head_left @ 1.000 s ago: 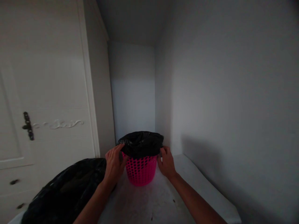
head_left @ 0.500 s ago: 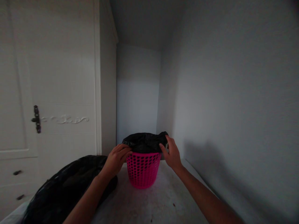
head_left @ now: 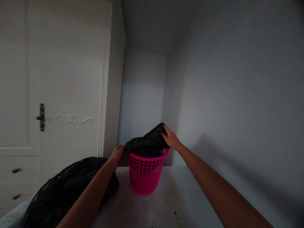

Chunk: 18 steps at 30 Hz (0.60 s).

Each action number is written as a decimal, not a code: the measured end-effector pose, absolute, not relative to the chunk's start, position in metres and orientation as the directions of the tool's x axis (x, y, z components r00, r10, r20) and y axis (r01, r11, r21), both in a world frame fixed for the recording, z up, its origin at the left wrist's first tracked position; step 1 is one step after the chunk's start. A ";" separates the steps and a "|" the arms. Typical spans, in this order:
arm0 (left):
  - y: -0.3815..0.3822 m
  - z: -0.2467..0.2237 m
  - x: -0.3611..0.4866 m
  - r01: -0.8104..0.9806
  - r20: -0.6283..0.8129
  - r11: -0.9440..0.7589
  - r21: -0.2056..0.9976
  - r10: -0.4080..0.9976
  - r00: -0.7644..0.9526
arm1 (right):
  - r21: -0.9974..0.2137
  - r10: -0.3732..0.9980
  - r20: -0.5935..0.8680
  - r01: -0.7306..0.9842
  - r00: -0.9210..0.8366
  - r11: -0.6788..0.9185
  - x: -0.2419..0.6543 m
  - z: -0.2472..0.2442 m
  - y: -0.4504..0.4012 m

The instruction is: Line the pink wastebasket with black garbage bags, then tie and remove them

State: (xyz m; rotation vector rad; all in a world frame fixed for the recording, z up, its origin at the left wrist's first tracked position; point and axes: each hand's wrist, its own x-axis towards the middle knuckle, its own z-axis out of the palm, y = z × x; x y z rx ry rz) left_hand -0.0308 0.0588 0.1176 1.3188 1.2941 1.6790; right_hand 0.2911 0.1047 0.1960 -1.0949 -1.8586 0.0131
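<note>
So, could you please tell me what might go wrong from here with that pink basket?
The right hand lifts one side of the black plastic over the pink basket, so it might slip or tear.
With the left hand at the plastic's other side, uneven pulling could tip the basket, as neither hand steadies it low down.
The left forearm could nudge the large black bag.

There are two hands (head_left: 118,154) (head_left: 172,138), two plastic bags (head_left: 57,193) (head_left: 148,144), one basket (head_left: 144,179), one cupboard (head_left: 71,69), one door handle (head_left: 42,117), two drawer knobs (head_left: 16,170) (head_left: 16,196) and two walls (head_left: 142,95) (head_left: 237,95).
</note>
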 end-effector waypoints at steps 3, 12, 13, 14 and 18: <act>0.060 0.118 -0.027 -0.042 0.239 -0.257 0.966 0.939 -0.248 | -0.543 0.732 0.672 0.599 -0.110 0.589 0.275 0.225 0.115; 0.073 0.125 -0.010 0.062 0.392 -0.404 0.913 0.822 -0.414 | -0.560 0.678 0.692 0.409 -0.246 0.720 0.225 0.293 0.122; 0.074 0.126 -0.008 0.097 0.423 -0.424 0.901 0.804 -0.417 | -0.576 0.685 0.682 0.391 -0.255 0.718 0.221 0.300 0.120; 0.075 0.126 -0.005 0.130 0.451 -0.439 0.889 0.789 -0.418 | -0.588 0.690 0.673 0.375 -0.264 0.717 0.216 0.306 0.118; 0.072 0.125 0.004 0.234 0.519 -0.465 0.854 0.732 -0.440 | -0.546 0.646 0.684 0.349 -0.340 0.762 0.194 0.329 0.107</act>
